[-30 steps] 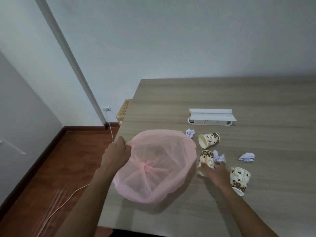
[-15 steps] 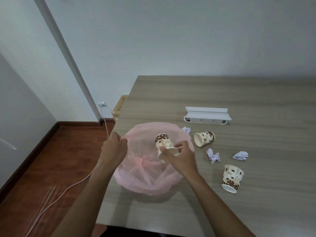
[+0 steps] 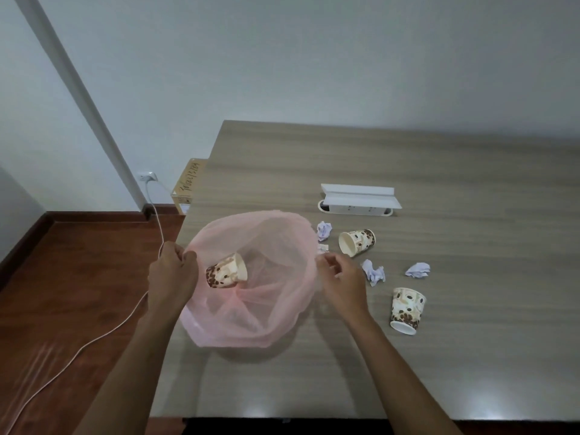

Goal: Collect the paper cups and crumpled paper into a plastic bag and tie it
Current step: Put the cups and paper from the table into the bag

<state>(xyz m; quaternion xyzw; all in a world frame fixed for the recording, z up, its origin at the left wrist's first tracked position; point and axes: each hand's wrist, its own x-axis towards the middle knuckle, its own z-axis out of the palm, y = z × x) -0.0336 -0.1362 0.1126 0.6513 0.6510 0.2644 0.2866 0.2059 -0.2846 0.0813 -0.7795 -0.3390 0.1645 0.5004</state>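
- Since half a second earlier, one paper cup (image 3: 226, 272) had dropped into the pink bag (image 3: 254, 277) – my right hand (image 3: 340, 277) hovered empty, loosely curled, at the bag's right rim.
- My left hand (image 3: 172, 277) pinched the left rim.
- Light, crushable cups – the lying cup (image 3: 357, 242) I would take gently around its wall.

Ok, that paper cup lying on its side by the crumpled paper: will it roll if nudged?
The coffee-bean-print paper cup on its side probably rolls in a curve, being tapered. It looks empty, so likely light. Thin paper walls may crush under a hard grip.
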